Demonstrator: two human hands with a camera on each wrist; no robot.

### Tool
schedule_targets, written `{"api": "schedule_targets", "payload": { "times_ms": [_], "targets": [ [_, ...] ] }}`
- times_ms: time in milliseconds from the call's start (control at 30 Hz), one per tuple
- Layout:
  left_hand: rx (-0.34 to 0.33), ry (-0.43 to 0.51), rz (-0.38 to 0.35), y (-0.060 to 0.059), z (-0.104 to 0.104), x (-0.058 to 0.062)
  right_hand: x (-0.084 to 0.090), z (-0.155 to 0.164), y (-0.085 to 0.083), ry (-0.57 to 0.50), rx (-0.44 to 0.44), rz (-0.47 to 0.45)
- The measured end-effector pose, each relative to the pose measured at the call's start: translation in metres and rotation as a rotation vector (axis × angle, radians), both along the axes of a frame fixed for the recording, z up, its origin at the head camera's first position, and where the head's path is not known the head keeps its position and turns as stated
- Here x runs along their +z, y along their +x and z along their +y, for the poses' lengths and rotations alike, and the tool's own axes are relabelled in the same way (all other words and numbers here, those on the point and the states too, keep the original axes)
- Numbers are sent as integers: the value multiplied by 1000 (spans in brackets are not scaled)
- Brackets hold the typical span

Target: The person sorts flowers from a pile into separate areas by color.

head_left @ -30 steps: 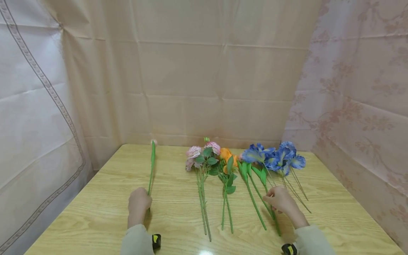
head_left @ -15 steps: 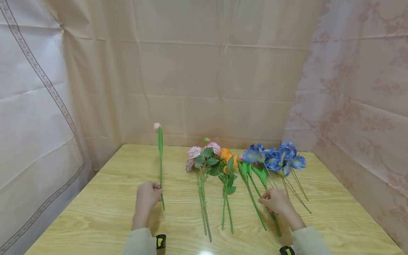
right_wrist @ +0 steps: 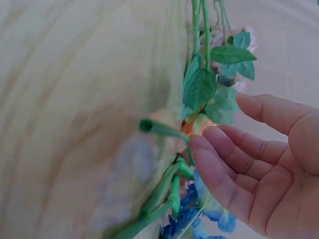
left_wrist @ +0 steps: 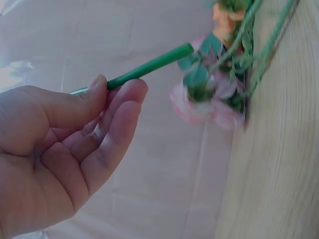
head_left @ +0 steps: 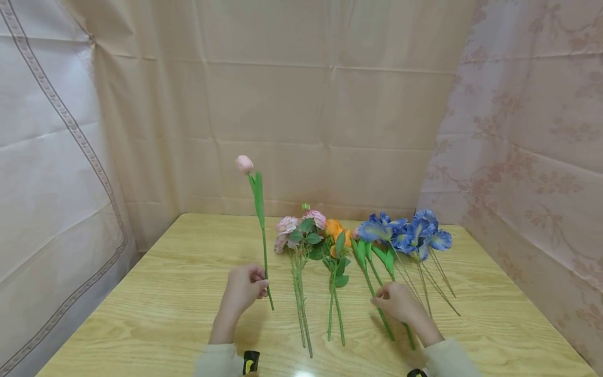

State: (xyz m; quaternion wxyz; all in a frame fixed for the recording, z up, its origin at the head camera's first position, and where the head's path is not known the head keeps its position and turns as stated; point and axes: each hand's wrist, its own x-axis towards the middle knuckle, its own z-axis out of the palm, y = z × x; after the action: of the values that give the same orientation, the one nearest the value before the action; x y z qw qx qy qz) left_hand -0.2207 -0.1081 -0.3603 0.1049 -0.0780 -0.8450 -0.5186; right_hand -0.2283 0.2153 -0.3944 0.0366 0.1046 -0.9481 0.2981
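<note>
Wooden desk (head_left: 155,293), pink rose sprig (head_left: 301,228) lying at its centre, orange flower (head_left: 335,228) just beside it at 3 o'clock, blue flowers (head_left: 410,230) further toward 3 o'clock, creased beige cloth backdrop (head_left: 301,104) at 12 o'clock

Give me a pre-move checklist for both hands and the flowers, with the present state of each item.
1. Left hand has the pink bud stem pinched between thumb and fingers: ok.
2. That stem stands lifted off the table, bud up: ok.
3. It is apart from the pink roses lying beside it: ok.
4. Right hand has a firm hold on a stem: not ok; the right wrist view shows its fingers straight, holding nothing.
5. Which stem the right hand rests over, among the blue flowers and green stems: cannot tell.
6. Orange flower lying flat, untouched: ok.
</note>
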Motion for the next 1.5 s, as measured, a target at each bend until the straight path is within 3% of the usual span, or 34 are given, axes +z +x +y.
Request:
{"api": "schedule_targets", "payload": {
  "times_ms": [200,367,600,867,1100,1267,1500],
  "targets": [
    [-151,-48,73,3,20,-4,3,-14,0,-91,3,34],
    [-233,-99,124,8,36,-5,5,-25,3,-211,92,129],
    [-300,-127,128,13,54,-4,12,-39,13,-373,247,43],
    [-351,-167,138,15,67,-7,15,-55,25,-468,401,-75],
    [-362,-198,147,18,74,-8,11,-64,30,-554,490,-44],
    [-355,-243,157,20,79,-8,9,-67,31,-588,525,-42],
    [-350,-276,155,22,82,-9,8,-68,33,-560,515,-41]
  ]
}}
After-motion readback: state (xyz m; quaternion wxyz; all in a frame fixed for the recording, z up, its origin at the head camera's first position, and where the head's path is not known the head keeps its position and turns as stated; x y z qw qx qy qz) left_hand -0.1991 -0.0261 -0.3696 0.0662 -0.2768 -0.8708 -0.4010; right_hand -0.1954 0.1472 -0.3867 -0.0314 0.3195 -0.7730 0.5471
